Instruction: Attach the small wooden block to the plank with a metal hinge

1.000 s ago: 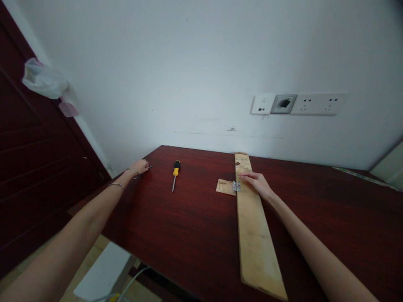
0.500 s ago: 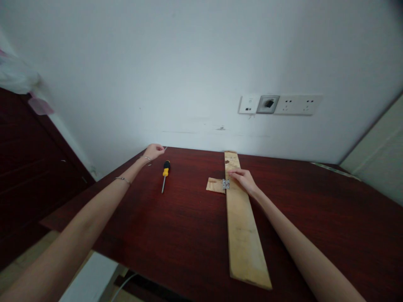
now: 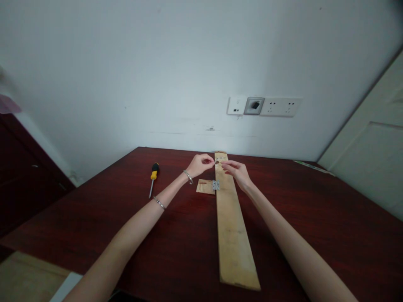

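My left hand (image 3: pixel 203 164) is closed in a pinch above the far part of a long wooden board (image 3: pixel 234 226). Something small and thin is at its fingertips, too small to make out. Facing it, my right hand (image 3: pixel 236 171) also has thumb and fingers drawn together, its tips close to the left ones; what they hold, if anything, is unclear. Just nearer to me, a metal hinge (image 3: pixel 215 185) bridges the board's left edge and a short wooden piece (image 3: pixel 205 186). A yellow and black screwdriver (image 3: pixel 154 174) lies to the left of my left arm.
The dark red tabletop (image 3: pixel 176 235) reaches back to a white wall (image 3: pixel 176 84). Sockets and switches (image 3: pixel 267 106) are set in the wall above it. A thin strip (image 3: pixel 313 167) lies at the back right, near a pale door (image 3: pixel 378 138).
My left hand has come right from the table's far left edge to the board, meeting my right hand. The right hand stays over the board, slightly farther back. The view has turned slightly.
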Demonstrator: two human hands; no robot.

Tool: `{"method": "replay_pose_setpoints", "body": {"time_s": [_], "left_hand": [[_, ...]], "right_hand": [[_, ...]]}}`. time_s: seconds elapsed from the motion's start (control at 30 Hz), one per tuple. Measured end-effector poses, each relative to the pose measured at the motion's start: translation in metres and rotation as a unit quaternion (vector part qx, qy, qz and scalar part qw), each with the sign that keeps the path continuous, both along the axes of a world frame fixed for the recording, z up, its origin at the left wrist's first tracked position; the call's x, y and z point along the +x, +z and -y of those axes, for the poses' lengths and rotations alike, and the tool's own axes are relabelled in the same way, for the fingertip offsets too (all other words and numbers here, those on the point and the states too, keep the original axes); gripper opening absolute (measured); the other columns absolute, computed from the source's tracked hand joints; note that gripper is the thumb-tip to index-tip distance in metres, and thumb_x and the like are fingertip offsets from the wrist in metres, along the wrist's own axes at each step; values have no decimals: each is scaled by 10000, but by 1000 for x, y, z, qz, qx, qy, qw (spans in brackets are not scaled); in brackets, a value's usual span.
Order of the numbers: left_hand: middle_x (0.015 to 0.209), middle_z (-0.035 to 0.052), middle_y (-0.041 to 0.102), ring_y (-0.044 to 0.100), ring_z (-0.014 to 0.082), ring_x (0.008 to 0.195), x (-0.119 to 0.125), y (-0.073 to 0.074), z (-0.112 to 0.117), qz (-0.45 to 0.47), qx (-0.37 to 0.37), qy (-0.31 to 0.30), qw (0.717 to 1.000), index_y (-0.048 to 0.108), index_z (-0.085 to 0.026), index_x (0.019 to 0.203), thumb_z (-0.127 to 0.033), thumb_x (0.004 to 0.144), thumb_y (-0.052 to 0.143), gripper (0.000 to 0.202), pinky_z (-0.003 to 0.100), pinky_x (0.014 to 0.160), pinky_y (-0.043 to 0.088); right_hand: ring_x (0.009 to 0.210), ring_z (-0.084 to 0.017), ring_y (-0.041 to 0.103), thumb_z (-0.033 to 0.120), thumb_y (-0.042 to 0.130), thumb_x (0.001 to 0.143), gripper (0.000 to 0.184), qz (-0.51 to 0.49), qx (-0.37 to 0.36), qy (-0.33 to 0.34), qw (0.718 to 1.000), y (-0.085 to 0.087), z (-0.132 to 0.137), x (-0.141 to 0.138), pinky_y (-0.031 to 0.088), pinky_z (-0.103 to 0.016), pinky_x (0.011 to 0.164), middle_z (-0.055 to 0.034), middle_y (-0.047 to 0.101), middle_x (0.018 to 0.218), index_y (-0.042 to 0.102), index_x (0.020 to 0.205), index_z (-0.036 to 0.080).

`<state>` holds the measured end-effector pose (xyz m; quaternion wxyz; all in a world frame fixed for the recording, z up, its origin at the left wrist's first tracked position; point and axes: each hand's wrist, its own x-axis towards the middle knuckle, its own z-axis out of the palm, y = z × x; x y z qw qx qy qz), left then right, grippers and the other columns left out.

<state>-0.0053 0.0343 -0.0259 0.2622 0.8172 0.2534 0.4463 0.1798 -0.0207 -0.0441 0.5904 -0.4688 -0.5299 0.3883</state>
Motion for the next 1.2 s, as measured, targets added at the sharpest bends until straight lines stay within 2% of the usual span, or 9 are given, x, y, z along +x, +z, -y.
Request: {"method": "replay_pose_setpoints", "body": {"time_s": [0.1,0.4,0.5,0.63,0.73,0.8,0.97,1.13,1.2], "left_hand": [[743,51,659,593,122,669,8,-7,6,10,-22,-10,1000,671,-125,741,-247,742,635,127,238,652,477],[775,56,675,608,138,701,12,-16,6,5,-77,-34,996,670,-122,788,-263,741,646,151,263,692,477],[790,55,665,599,133,699,7,-17,2,-32,-85,-57,994,669,-123,827,-295,746,648,192,256,679,468],[929,70,633,577,174,832,-10,-18,-4,-180,-25,-66,981,663,-149,965,-395,656,739,402,277,737,458],[1020,102,601,525,239,963,-23,-24,-5,-307,28,-48,950,631,-148,1078,-488,576,781,625,323,833,427],[1036,114,583,498,259,986,-27,-29,-5,-359,47,-45,931,609,-136,1121,-533,561,778,707,334,854,409],[964,106,554,473,260,948,-21,-43,-4,-392,89,-37,915,613,-129,1101,-606,552,755,742,315,823,391],[950,117,545,477,259,927,-15,-50,-3,-407,92,-30,908,630,-101,1055,-624,555,744,733,303,792,388],[950,112,547,481,255,926,-14,-51,-2,-408,94,-26,908,633,-107,1042,-628,560,738,717,297,784,388]], "right_hand": [[787,-173,624,386,733,603,273,7,7,11,1000,3,2,-3,487,-271,647,-67,715,941,729,789,186],[764,-189,626,463,726,614,298,56,44,23,997,4,2,-9,482,-291,645,-52,721,839,726,737,192],[764,-195,632,456,725,618,290,66,45,22,997,2,0,-8,488,-304,660,-52,723,826,723,731,189],[782,-203,643,425,725,619,255,83,41,28,995,-5,-1,-5,492,-330,728,-46,724,817,718,715,189],[780,-207,648,394,724,619,213,108,45,31,993,-13,-1,-3,483,-351,786,-38,724,787,717,691,194],[777,-212,647,382,721,623,189,134,56,28,989,-19,-1,-2,478,-361,801,-35,722,766,718,675,200],[788,-222,641,376,719,631,163,178,85,25,980,-29,1,-2,479,-355,784,-36,719,757,724,652,214],[702,-191,642,365,708,658,180,192,33,104,975,-29,6,-2,487,-315,708,-23,728,757,746,728,204],[681,-181,637,364,708,659,189,198,24,114,973,-28,8,-2,485,-301,684,-21,728,748,748,738,197]]}}
